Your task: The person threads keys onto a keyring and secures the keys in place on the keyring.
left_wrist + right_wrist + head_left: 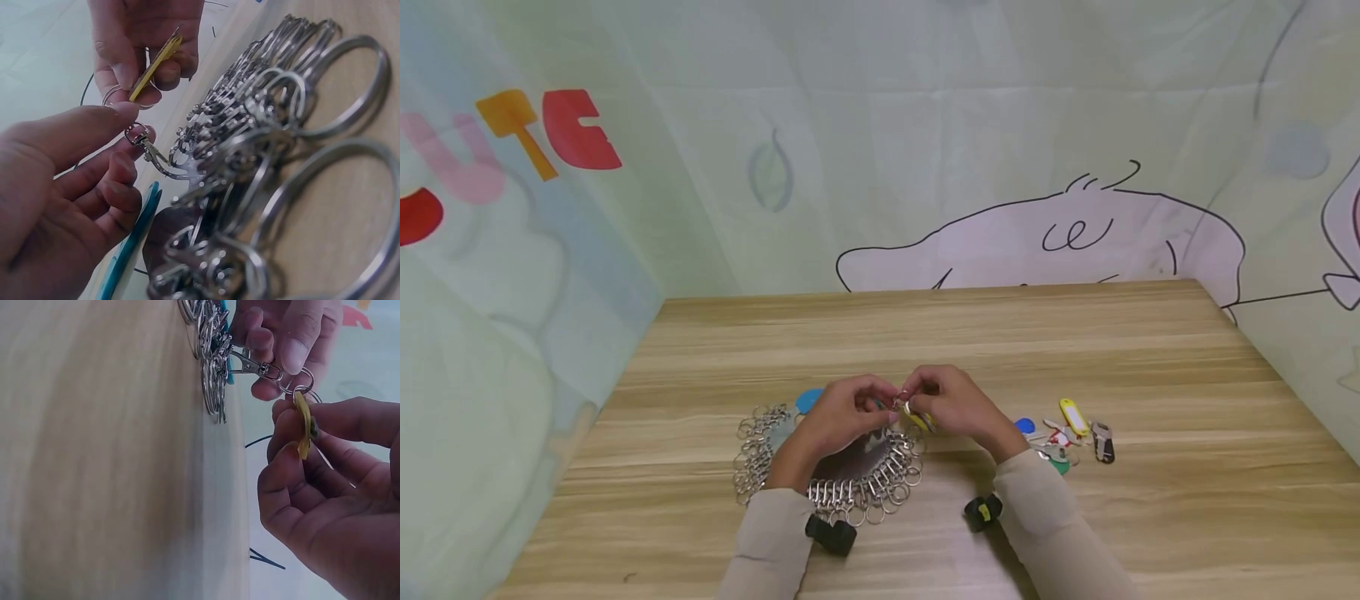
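My left hand (842,412) pinches a metal split ring (306,380), joined to a swivel snap hook (247,364) that reaches toward the hook cluster. My right hand (951,402) holds a yellow key tag (303,425) between its fingertips, with a thin ring at the tag's end meeting the split ring. Something metallic lies against the tag, mostly hidden by fingers. Below the hands is a round, shiny plate (861,462), edged by many snap hooks with rings (850,494). A teal edge (130,250) shows beside the left fingers in the left wrist view.
Right of the right forearm lies a small pile: a yellow tag (1073,417), a blue tag (1025,426), a green tag (1060,467), and a black-and-silver key piece (1102,442). A blue round piece (807,401) sits behind the plate. Printed cloth (925,150) hangs behind the wooden table (737,333).
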The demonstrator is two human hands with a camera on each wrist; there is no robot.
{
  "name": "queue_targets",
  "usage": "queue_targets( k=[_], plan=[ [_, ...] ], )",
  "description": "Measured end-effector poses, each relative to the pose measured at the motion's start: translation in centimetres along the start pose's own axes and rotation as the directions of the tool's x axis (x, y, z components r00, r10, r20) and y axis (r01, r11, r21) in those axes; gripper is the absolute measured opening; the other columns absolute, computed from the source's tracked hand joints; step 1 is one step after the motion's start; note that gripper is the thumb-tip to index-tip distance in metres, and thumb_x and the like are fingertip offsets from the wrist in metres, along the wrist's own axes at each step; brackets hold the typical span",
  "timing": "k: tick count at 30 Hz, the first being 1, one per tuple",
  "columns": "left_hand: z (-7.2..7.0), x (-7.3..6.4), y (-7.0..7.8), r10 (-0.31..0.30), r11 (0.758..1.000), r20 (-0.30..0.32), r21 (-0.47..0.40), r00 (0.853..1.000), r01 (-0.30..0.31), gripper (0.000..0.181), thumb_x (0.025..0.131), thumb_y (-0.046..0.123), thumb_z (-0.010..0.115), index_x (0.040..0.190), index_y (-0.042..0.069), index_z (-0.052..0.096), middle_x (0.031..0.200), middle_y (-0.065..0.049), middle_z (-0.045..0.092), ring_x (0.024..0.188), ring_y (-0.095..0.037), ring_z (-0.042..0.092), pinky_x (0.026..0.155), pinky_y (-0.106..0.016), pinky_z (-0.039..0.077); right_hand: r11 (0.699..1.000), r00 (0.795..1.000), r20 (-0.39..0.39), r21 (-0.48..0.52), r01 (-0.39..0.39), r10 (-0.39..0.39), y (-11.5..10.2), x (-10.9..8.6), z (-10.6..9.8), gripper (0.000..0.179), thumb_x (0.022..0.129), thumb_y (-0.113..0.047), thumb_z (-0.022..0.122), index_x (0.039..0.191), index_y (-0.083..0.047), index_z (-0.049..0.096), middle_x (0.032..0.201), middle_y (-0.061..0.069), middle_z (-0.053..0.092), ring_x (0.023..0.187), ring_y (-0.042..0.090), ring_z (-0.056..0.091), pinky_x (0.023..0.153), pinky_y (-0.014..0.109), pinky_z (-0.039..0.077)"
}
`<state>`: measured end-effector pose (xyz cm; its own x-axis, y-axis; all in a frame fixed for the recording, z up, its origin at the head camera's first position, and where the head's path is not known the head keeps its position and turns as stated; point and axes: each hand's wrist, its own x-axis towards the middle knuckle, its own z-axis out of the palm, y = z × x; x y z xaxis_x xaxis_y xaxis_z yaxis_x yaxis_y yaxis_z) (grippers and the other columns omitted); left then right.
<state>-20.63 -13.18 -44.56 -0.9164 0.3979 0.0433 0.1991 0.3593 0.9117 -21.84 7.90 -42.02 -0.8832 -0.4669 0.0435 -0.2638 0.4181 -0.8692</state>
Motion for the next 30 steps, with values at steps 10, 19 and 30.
queue_targets(
  k=[10,19,30],
  plan=[
    [0.0,-0.05,0.23,-0.021,0.999,-0.017,0.032,1.0,0.022,0.022,0.088,0.01,0.077,0.11,0.008,0.073,0.084,-0.002,0.069,0.072,-0.021,0.065,0.06,-0.031,0.051,0.994,0.997,-0.001,-0.08,0.074,-0.075,-0.21,-0.07,-0.22,0.014,0.088,0.0,0.062,0.093,-0.007,0.072,0.082,-0.001,0.065,0.077,0.018,0.06,0.071,0.036,0.049],
    [0.08,-0.08,0.35,-0.037,0.998,-0.025,0.054,0.999,0.038,0.021,0.089,0.015,0.077,0.109,0.009,0.073,0.081,-0.001,0.068,0.069,-0.019,0.063,0.058,-0.032,0.049,0.985,0.992,0.02,-0.112,0.128,-0.126,-0.41,-0.13,-0.35,0.013,0.089,0.001,0.063,0.091,-0.008,0.073,0.081,-0.002,0.066,0.074,0.017,0.06,0.069,0.035,0.05],
    [0.35,0.0,0.28,-0.02,0.997,-0.027,0.075,0.999,0.022,0.02,0.089,0.015,0.076,0.107,0.009,0.074,0.082,0.001,0.068,0.068,-0.019,0.063,0.058,-0.031,0.05,0.971,0.981,0.033,-0.141,0.193,-0.19,-0.66,-0.31,-0.48,0.013,0.089,0.003,0.065,0.094,-0.005,0.073,0.083,0.002,0.069,0.07,0.016,0.06,0.065,0.031,0.05]
  ],
)
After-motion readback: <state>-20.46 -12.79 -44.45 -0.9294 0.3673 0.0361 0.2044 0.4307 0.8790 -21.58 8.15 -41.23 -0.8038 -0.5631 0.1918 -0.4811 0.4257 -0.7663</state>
